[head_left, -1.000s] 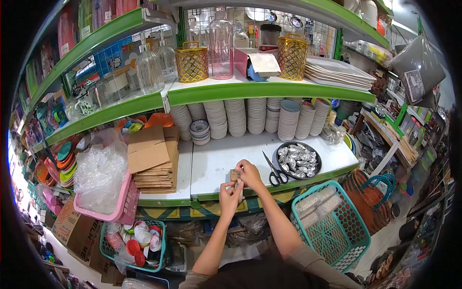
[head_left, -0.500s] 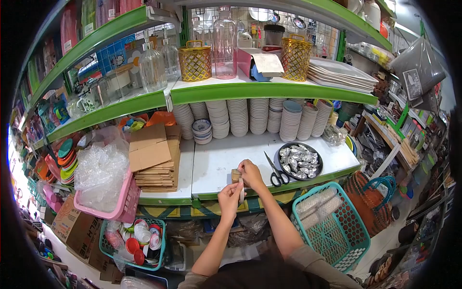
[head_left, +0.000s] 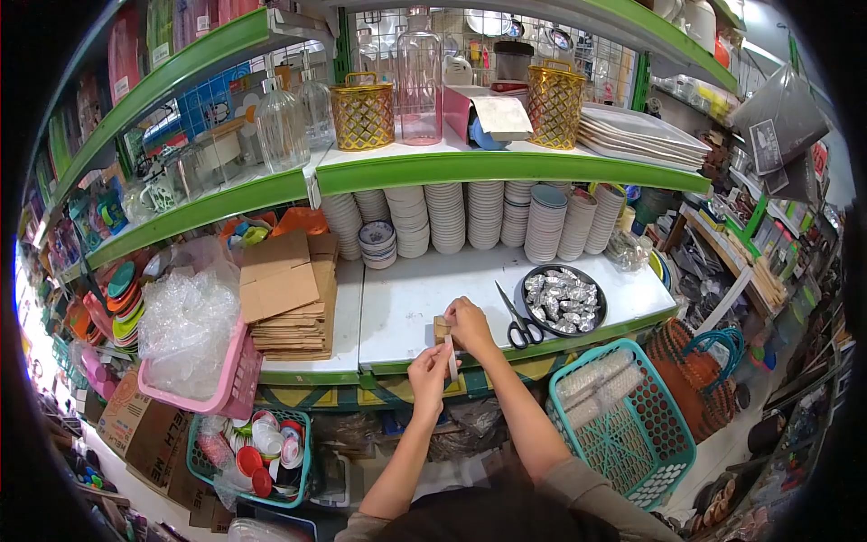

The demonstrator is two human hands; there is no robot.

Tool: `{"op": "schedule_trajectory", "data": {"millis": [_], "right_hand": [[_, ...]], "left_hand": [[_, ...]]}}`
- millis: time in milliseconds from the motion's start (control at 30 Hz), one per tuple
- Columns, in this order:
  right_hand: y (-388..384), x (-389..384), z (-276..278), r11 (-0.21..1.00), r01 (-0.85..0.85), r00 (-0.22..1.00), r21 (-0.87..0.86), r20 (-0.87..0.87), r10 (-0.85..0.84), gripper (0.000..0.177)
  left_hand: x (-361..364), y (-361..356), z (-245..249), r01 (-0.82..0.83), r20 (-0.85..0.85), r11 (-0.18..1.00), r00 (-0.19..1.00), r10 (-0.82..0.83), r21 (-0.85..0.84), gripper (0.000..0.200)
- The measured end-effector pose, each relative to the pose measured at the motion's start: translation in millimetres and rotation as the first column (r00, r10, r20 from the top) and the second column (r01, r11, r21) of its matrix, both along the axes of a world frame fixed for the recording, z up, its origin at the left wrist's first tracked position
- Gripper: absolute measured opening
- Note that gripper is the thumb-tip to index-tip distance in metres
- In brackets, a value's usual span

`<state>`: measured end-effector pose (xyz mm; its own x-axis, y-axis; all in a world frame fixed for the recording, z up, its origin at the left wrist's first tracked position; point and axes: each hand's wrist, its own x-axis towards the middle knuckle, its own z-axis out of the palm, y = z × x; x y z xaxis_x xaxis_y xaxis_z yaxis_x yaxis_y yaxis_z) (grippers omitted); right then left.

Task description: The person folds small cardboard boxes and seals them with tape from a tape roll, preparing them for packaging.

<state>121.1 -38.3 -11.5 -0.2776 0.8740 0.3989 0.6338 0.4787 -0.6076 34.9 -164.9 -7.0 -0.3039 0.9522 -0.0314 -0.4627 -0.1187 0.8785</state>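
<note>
Near the front edge of the white shelf, my right hand point(head_left: 467, 323) is closed on a small brown block point(head_left: 441, 331), which looks like a roll of tape. Just below and left of it, my left hand point(head_left: 428, 369) pinches a pale narrow strip point(head_left: 452, 359) that hangs down from the block. Black scissors point(head_left: 518, 318) lie to the right of my hands, blades pointing away. Beyond them stands a dark round bowl point(head_left: 600, 312) holding several foil-wrapped pieces point(head_left: 562, 301). Folded cardboard point(head_left: 293, 312) is stacked on the left.
Stacks of bowls point(head_left: 448, 219) line the shelf's back. A pink basket point(head_left: 237, 370) with bubble wrap point(head_left: 185, 316) stands left. A teal basket point(head_left: 643, 425) is at the lower right, another teal basket point(head_left: 302, 483) at the lower left. A green-edged shelf point(head_left: 506, 170) runs above.
The pale strip below my fingers shows slightly more. Both hands have barely moved and keep their hold; the view has shifted slightly.
</note>
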Motion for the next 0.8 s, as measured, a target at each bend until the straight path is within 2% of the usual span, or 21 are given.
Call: {"op": "schedule_trajectory", "data": {"millis": [33,100,133,200,533,633,800], "right_hand": [[-1,0,0,1.0,0.0,1.0,-0.001,0.0,0.0,0.006],[-4,0,1,0.98,0.031,1.0,0.198,-0.013,-0.029,0.008],[-5,0,2,0.98,0.03,1.0,0.198,-0.012,-0.029,0.008],[-7,-1,3,0.996,0.04,0.999,0.086,-0.003,-0.04,0.008],[-8,-5,7,0.988,0.116,0.993,0.1,0.006,-0.117,0.012],[-8,1,6,0.994,0.083,0.995,0.066,-0.06,-0.079,0.014],[-7,7,2,0.988,-0.032,0.997,0.15,-0.069,0.043,0.017]], "left_hand": [[-1,0,0,0.004,-0.008,1.0,1.0,-0.004,-0.001,0.027],[-1,0,-1,0.002,-0.008,1.0,1.0,-0.002,-0.001,0.027],[-1,0,-1,0.002,-0.007,1.0,1.0,-0.002,0.0,0.027],[-1,-1,-2,0.006,-0.012,1.0,1.0,-0.006,0.005,0.027],[-2,-1,-4,0.02,-0.018,1.0,1.0,-0.02,0.0,0.028],[0,-3,-3,0.026,-0.008,0.999,1.0,-0.026,0.032,0.028],[-1,-5,-3,0.028,0.01,0.999,1.0,-0.028,0.021,0.03]]}}
